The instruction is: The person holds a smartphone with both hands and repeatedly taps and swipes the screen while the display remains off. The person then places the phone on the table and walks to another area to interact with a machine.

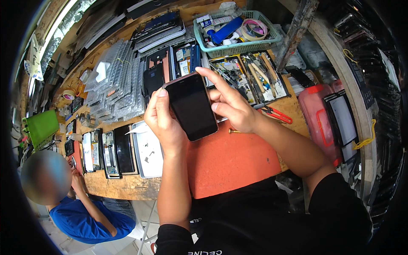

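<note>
A smartphone [192,107] with a dark screen is held between my two hands, tilted above an orange-red work mat [233,163]. My left hand [163,114] grips its left edge, the thumb at the upper left corner. On the other side my right hand [231,102] has its index finger at the top right corner and its thumb against the right edge. The fingers behind the phone are hidden. Beside my right wrist, a small brass-coloured screwdriver [234,131] and red-handled pliers [277,114] lie at the mat's edge.
A white tray [149,163] with small parts sits left of the mat, beside opened phones [109,153]. Behind are bubble-wrap sleeves [123,80], a tool box [278,87] and a green basket [229,51]. A red case [316,114] stands right; a person in blue [91,219] sits left.
</note>
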Available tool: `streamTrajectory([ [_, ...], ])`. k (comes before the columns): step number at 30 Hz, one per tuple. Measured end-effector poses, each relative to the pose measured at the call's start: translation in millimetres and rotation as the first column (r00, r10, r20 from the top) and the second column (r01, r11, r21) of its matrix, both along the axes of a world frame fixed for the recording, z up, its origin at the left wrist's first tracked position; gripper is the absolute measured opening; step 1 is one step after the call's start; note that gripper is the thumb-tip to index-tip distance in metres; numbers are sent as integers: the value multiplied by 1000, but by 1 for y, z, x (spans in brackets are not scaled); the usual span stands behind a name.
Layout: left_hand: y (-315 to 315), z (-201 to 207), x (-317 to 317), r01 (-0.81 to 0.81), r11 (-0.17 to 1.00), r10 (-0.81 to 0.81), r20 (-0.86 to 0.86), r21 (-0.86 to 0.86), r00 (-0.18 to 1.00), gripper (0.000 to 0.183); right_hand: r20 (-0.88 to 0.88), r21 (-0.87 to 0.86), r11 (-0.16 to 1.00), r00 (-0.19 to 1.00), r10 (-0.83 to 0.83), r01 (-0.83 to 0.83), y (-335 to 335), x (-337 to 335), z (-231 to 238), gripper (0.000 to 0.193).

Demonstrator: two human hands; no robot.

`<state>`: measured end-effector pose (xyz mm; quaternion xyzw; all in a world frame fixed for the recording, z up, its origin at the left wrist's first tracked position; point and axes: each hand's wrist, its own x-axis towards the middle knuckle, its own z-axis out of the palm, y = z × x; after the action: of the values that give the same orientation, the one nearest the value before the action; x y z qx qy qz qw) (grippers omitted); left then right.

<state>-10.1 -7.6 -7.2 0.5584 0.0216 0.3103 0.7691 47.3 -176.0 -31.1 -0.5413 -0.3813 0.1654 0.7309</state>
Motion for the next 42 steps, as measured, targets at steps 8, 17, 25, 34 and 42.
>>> streamTrajectory([
  [8,-4,1,2,-69,997,70,-44,17,997,25,109,-164,985,994,-30,48,-2,-3,4,101],
  [17,1,-6,1,-51,999,52,-36,9,998,26,84,-143,988,995,-53,65,1,-7,8,103],
  [25,-4,0,1,-50,999,51,-44,13,998,25,117,-140,987,991,-63,79,0,-4,5,98],
  [34,-2,1,1,-41,999,42,-49,27,998,24,110,-40,998,993,-52,56,1,0,-3,93],
  [42,-1,1,0,-19,1000,19,-35,-4,999,23,125,-94,992,989,-75,87,1,-7,5,97],
])
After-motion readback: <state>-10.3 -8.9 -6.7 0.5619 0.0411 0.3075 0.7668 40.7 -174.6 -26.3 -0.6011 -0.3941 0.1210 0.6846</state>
